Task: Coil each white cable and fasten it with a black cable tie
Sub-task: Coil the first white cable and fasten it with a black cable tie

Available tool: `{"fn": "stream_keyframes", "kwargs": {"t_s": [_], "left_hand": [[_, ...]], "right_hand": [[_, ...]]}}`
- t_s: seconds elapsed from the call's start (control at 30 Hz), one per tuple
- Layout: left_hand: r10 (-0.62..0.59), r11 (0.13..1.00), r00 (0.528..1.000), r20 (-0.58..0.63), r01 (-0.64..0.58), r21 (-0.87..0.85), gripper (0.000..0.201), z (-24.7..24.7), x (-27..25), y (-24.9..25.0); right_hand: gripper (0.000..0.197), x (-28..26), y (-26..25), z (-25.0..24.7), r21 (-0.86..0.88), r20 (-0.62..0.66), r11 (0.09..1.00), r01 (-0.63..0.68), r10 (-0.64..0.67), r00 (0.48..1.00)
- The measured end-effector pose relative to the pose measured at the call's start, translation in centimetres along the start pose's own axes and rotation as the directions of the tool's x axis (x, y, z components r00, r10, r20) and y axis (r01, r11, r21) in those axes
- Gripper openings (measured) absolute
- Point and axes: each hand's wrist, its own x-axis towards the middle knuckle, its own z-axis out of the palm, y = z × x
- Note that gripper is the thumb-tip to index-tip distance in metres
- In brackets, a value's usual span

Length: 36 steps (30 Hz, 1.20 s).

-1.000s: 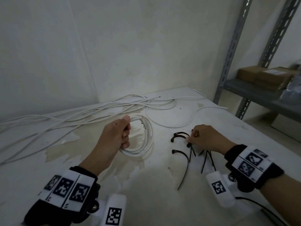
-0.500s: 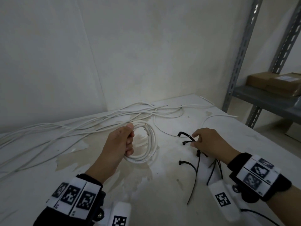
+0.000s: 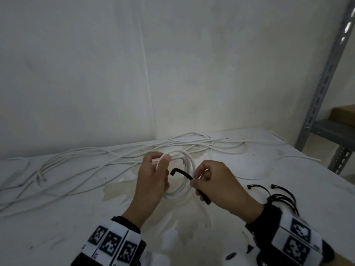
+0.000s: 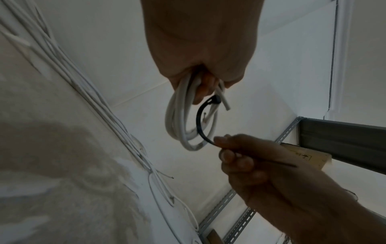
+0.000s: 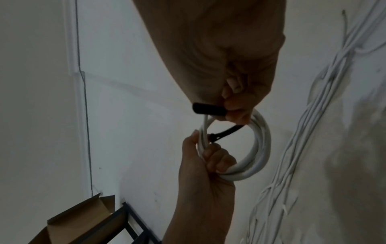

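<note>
2 hands: 1 coil (image 3: 187, 166), 1 cable tie (image 3: 182, 174).

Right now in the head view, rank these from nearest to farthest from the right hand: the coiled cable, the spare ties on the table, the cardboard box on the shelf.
From the right hand:
1. Coiled cable, just left, gripped by the left hand.
2. Spare ties, on the table behind the wrist, to the right.
3. Cardboard box, far right on the shelf.

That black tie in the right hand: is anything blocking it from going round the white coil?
Nothing visible. The black tie already reaches the white coil, held by the left hand.
</note>
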Motion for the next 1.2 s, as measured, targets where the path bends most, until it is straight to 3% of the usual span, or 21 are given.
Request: {"fn": "stream_keyframes", "kwargs": {"t_s": [0.07,0.27,0.47,0.73,1.03,1.13,1.2], "left_hand": [[0.052,0.998,0.998,-0.024,-0.052,0.026,0.006,-0.7,-0.1,-0.2],[0.086,0.995,0.995,-0.048,-0.083,0.059,0.031,-1.9,-0.6,-0.9],[-0.046,0.998,0.998,-0.051,0.043,-0.056,0.029,-3.0,-0.1,-0.7],[-0.075,0.986,0.997,-0.025,0.070,-0.151,0.024,-3.8,0.2,0.0],[-0.112,0.980,0.993,-0.032,0.105,-0.170,0.022,-4.1,0.2,0.3],[-0.100,0.980,0.994,-0.045,0.091,-0.178,0.022,-4.3,0.3,0.4],[-0.086,0.979,0.995,-0.054,0.074,-0.191,0.021,-4.6,0.5,0.5]], "right_hand": [[0.016,0.5,-0.3,1.3,0.062,-0.036,0.998,-0.032,0.035,0.999],[0.021,1.2,-1.6,4.2,0.153,-0.101,0.988,0.003,0.013,0.995],[0.027,1.1,-2.4,4.8,0.327,-0.080,0.944,0.044,-0.019,0.997],[0.022,0.8,-2.7,5.2,0.265,0.033,0.957,0.119,-0.133,0.991],[0.020,1.1,-2.7,5.1,0.229,0.048,0.953,0.201,-0.217,0.975],[0.016,0.8,-2.6,5.4,0.185,0.106,0.951,0.247,-0.269,0.957],[0.023,0.7,-2.5,5.6,0.135,0.159,0.947,0.291,-0.311,0.937]]}}
